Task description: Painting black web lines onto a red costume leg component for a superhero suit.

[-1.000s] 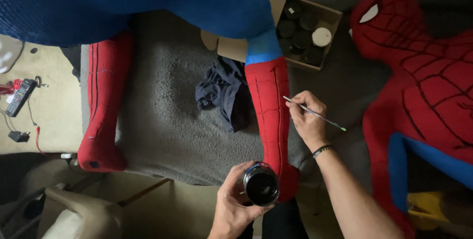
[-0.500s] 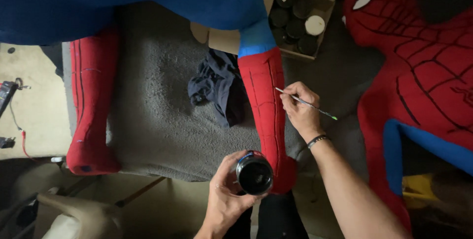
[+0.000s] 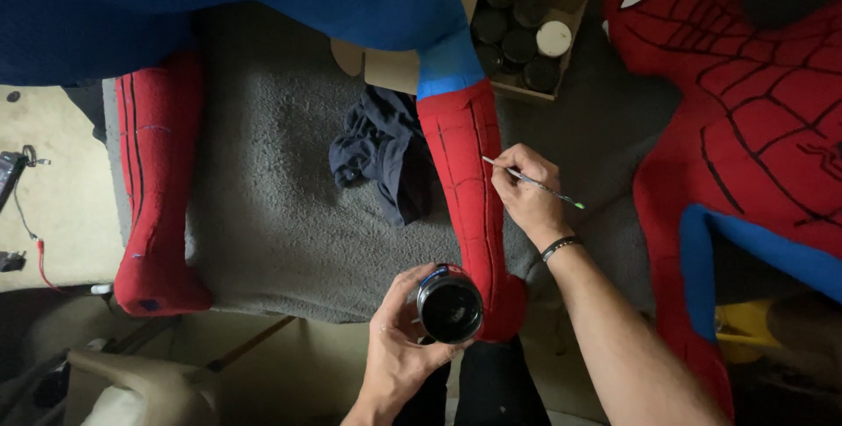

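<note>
- Head view, centre of frame: painting black lines on red leg [image 3: 469, 189].
- Right hand [image 3: 529, 196] pinching thin brush [image 3: 532, 182], tip on leg.
- Left hand [image 3: 399, 347] wrapped round open paint jar [image 3: 449, 307], lower centre.
- Next, likely a steady stroke or a dip.

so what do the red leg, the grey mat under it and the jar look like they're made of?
Red leg: matte knit or foam-like fabric, fine surface texture. Grey mat: towel-like pile cloth, nubby. Jar in left hand: glossy, probably glass or plastic, dark contents.
</note>
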